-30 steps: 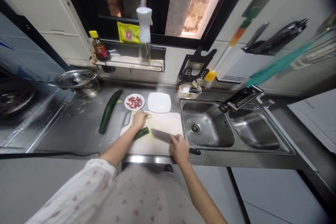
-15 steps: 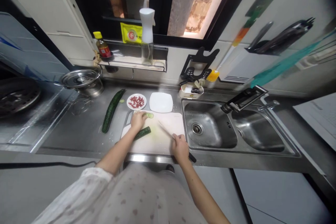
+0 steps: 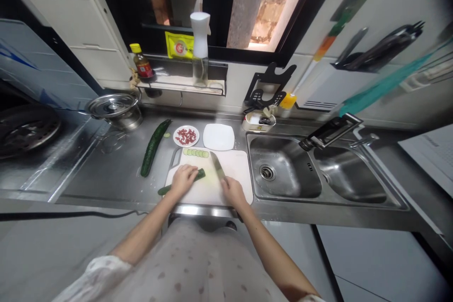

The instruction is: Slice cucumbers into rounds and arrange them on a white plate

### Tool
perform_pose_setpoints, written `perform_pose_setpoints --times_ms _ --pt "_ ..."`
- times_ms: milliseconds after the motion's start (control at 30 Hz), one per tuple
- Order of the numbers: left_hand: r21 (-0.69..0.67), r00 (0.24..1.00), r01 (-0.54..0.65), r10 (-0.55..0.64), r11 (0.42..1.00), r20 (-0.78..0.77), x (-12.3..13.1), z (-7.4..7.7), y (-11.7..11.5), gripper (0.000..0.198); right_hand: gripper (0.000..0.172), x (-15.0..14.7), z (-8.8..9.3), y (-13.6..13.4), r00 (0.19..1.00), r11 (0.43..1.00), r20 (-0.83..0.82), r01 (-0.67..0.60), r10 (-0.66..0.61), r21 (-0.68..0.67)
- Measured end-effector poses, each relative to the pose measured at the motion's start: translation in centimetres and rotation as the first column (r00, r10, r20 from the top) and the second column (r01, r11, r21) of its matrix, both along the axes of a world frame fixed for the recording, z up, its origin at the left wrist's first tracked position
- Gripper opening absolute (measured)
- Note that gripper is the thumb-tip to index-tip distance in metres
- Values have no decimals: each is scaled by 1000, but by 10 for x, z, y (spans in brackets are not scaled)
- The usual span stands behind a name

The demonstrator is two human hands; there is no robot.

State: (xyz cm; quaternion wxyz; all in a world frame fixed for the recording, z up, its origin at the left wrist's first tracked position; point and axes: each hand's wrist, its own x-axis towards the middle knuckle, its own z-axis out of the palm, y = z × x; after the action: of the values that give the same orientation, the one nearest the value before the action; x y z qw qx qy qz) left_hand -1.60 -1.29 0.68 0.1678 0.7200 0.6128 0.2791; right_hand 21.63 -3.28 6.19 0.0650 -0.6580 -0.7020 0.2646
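My left hand (image 3: 184,178) is closed over the middle of a cut cucumber (image 3: 201,174), whose cut end points right across the white cutting board (image 3: 233,165). Its other end sticks out past my wrist at the board's lower left. In my right hand (image 3: 233,192) is a kitchen knife (image 3: 217,165), its blade slanting up and left, just right of the cucumber's cut end and apart from it. A row of cucumber slices (image 3: 196,153) lies along the board's top edge.
Behind the board stand a small plate of chopped red pieces (image 3: 186,137) and a white square plate (image 3: 218,137). A whole cucumber (image 3: 155,147) lies to the left, near a lidded steel pot (image 3: 115,111). The double sink (image 3: 283,170) adjoins the board's right side.
My left hand has come down from the slices onto the cucumber, uncovering the row. My right hand has moved left, bringing the knife nearer the cucumber's cut end.
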Motion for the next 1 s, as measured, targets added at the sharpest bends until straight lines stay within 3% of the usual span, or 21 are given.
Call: perform_pose_setpoints --times_ms 133,367,567,1000 --pt "20 999 47 -47 999 -14 1 6 -1 27 32 -15 6 4 998 997 37 -38 41 -72" --pt "37 988 155 -154 987 -16 4 4 4 27 26 -34 18 7 994 994 67 -88 92 -59" --pt "29 985 174 -174 984 -7 5 -3 3 27 26 -42 21 5 987 990 114 -102 113 -102" --pt "-20 986 168 -168 986 -20 5 0 2 27 28 -45 22 1 985 988 121 -113 126 -108"
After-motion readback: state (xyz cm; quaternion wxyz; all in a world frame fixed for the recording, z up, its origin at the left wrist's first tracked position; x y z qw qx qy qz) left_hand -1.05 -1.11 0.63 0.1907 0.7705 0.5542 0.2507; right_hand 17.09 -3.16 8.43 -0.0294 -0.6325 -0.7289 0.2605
